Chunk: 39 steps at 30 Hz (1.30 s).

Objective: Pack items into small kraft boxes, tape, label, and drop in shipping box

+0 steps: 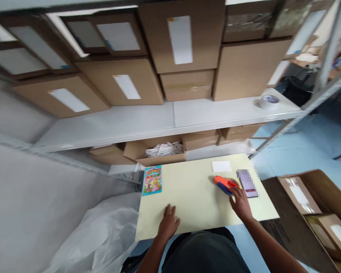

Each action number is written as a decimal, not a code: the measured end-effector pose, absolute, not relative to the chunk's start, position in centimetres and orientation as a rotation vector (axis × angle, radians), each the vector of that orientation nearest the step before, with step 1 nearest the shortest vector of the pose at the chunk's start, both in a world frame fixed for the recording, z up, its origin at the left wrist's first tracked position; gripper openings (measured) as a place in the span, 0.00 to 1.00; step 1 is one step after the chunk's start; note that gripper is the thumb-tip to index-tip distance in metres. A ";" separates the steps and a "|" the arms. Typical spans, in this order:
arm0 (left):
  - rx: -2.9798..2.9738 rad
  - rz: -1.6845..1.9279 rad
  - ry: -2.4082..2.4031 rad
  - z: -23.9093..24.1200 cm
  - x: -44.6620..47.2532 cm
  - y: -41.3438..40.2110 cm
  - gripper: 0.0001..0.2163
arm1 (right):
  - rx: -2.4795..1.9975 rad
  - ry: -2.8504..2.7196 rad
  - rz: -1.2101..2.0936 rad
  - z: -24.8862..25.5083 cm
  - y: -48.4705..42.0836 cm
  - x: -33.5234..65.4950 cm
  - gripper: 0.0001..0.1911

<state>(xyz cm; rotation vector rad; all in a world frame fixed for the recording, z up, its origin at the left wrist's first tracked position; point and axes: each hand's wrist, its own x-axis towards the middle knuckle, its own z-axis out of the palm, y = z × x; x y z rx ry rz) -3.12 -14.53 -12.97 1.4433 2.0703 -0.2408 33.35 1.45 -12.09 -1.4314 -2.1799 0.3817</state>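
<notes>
My left hand lies flat on the pale yellow table near its front edge, fingers spread, holding nothing. My right hand reaches to an orange and blue tape dispenser on the right part of the table and touches its rear end; whether the fingers grip it I cannot tell. A blurred purple item lies right beside the dispenser. A colourful booklet lies at the table's far left corner, and a small white paper at the far edge.
Behind the table stands a white metal shelf stacked with brown cartons, with a tape roll at its right end. Open cartons sit on the blue floor to the right. A clear plastic bag bulges at the left.
</notes>
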 end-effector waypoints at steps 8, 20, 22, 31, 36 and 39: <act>1.117 0.460 1.964 -8.4 -6.0 -20.9 0.25 | -1.428 -2.194 0.519 -12.4 -2.7 30.4 0.22; 0.638 0.055 2.839 -9.7 -25.6 -35.1 0.24 | -1.409 -2.272 0.747 -12.7 -8.1 24.0 0.28; 0.647 0.033 2.830 -10.5 -26.7 -34.9 0.26 | -1.399 -2.272 0.769 -12.2 -8.5 23.1 0.27; 0.744 0.164 2.734 -7.2 -29.3 -31.7 0.13 | -1.433 -2.264 0.854 -7.5 -9.3 19.6 0.24; 0.795 0.684 2.709 0.7 -28.6 -37.1 0.09 | -1.515 -2.169 1.054 -5.2 -9.7 16.8 0.26; 0.692 1.132 2.724 5.9 -27.4 -38.4 0.09 | -1.428 -2.110 1.310 -3.0 -10.6 12.9 0.26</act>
